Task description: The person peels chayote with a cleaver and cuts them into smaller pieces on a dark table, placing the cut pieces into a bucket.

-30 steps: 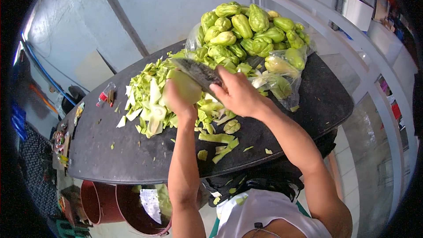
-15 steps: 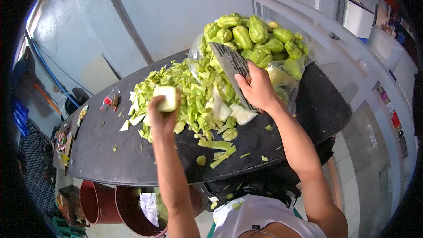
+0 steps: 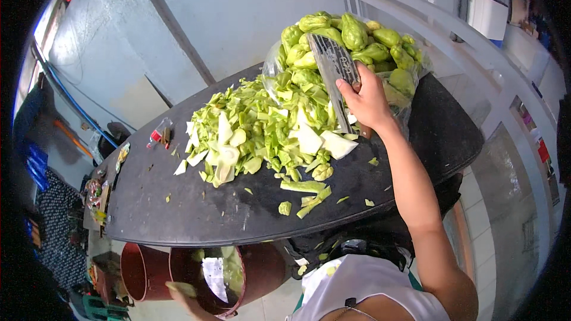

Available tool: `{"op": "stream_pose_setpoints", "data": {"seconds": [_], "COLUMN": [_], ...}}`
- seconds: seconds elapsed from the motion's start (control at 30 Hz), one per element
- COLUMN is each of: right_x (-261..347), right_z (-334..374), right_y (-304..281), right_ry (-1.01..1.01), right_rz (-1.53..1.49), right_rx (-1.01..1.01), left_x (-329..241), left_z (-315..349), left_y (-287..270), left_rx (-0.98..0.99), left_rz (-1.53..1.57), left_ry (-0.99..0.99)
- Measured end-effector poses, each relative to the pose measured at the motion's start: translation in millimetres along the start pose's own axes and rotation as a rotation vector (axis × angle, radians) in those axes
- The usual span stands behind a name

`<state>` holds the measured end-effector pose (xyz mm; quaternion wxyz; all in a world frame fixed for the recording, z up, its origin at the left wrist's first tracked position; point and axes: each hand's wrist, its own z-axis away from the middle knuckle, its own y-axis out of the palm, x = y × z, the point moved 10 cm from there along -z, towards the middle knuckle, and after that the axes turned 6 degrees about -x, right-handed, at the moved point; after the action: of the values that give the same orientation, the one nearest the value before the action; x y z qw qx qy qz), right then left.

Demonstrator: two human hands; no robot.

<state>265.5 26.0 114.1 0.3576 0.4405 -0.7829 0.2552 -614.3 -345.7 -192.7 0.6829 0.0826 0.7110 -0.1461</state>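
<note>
Black table (image 3: 172, 214) bears piled peelings (image 3: 253, 128), railing (image 3: 505, 80) alongside.

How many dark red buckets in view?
2. The left bucket sits below the near edge of the black table, left of centre; the right bucket is just to its right. Others may be hidden under the table.
</note>
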Motion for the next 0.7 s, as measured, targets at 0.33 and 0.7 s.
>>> {"op": "stream_pose_setpoints", "data": {"seconds": [0.33,0.7], "right_x": [-24,-34], "right_z": [-11,-21], "right_y": [-38,-121], "right_ry": [0.119,0.092], "right_rz": [-0.209,-0.505], "right_rx": [-0.105,-0.466], "left_x": [37,-289], "left_z": [185,513], "left_y": [155,411], "left_rx": [0.651,1.516], "left_rz": [-0.404,-0.338], "left_ry": [-0.274,0.906]}}
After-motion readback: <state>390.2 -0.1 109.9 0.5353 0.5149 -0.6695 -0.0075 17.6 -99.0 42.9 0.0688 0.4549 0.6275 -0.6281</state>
